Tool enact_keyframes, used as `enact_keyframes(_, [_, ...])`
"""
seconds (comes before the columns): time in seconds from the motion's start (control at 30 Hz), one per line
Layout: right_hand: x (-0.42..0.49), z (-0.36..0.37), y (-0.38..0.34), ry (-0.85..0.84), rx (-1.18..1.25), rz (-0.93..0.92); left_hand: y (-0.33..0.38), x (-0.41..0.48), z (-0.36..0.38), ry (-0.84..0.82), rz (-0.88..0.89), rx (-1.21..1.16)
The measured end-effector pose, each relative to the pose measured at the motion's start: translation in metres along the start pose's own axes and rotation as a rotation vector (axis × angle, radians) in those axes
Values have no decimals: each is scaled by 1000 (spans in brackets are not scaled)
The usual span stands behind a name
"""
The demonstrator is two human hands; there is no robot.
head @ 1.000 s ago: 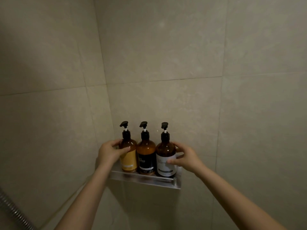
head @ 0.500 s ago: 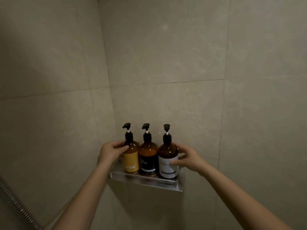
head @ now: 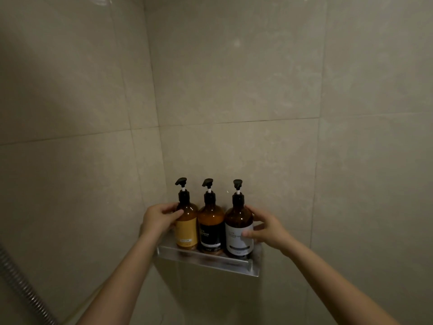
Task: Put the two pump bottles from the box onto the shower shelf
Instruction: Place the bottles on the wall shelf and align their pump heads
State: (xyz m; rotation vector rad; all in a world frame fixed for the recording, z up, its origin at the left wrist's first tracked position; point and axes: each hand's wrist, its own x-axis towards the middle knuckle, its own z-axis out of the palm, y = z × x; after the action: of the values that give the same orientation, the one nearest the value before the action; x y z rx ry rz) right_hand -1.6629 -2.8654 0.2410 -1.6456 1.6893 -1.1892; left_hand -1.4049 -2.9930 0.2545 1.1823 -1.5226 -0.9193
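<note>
Three amber pump bottles stand upright in a row on the shelf point(head: 206, 261), touching one another. The yellow bottle point(head: 186, 229) is at its left end, the black bottle point(head: 210, 231) in the middle and the white bottle point(head: 237, 235) at its right end. The left hand point(head: 160, 220) curls round the yellow bottle's shoulder from the left. The right hand point(head: 268, 231) wraps the white bottle from the right, thumb across the label. Both outer bottles look set down, so the task seems all but done.

The bottles look rigid, though I cannot tell glass from hard plastic. Full ones would be fairly heavy, and their smooth sides would slip in wet hands. The body below the shoulder is the place to grip, not the pump, which could sink or twist.

The shelf is narrow metal with a low front rail, fixed near the corner of a beige tiled wall point(head: 234, 90). A hose point(head: 21, 285) hangs at lower left.
</note>
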Motion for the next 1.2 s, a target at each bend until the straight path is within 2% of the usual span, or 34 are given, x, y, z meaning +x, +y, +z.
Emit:
enact_keyframes(0.5, [-3,4,1,32,26,2,-8,0,2,19,14,41])
enact_keyframes(0.6, [-1,-1,-2,-12,-20,30,-6,0,4,12,0,64])
enact_keyframes(0.67, [2,-10,-9,-14,-5,57,-2,-9,6,117,28,125])
enact_keyframes(0.77, [13,-30,-30,191,144,-54,6,-42,19,441,208,132])
enact_keyframes(0.8, [17,-37,-39,241,177,-96,10,-55,28,458,281,122])
enact_keyframes(0.93, [32,-45,-71,225,245,-156,33,-91,76,166,384,99])
enact_keyframes(1.0, [38,-40,-81,197,185,-135,41,-98,95,72,404,113])
enact_keyframes(1.07, [42,-33,-85,148,117,-89,45,-101,109,45,407,164])
enact_keyframes(1.2, [43,-28,-84,148,146,-23,42,-105,119,112,431,267])
